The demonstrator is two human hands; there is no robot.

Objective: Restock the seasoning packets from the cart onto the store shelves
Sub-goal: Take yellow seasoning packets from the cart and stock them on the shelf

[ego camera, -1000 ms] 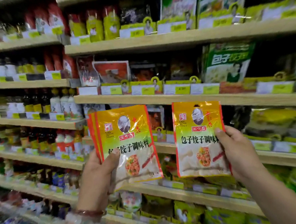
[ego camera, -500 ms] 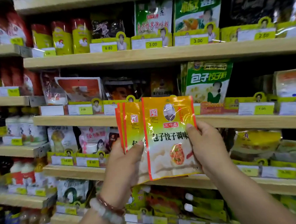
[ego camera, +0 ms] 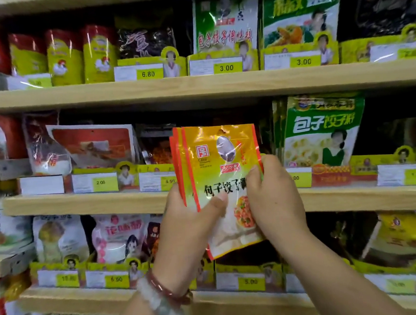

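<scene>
Two hands, one stack of seasoning packets (ego camera: 212,166).
Left hand (ego camera: 189,229) and right hand (ego camera: 275,197) fingers clamp the stack's lower edges; behind the fingers runs a wooden shelf (ego camera: 83,204).

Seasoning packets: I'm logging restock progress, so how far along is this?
Done: nothing placed that shows. In hand: the left hand and right hand both hold a stack of orange-yellow seasoning packets in front of the middle shelf. Left: setting them onto a shelf; the cart is out of view.
</scene>
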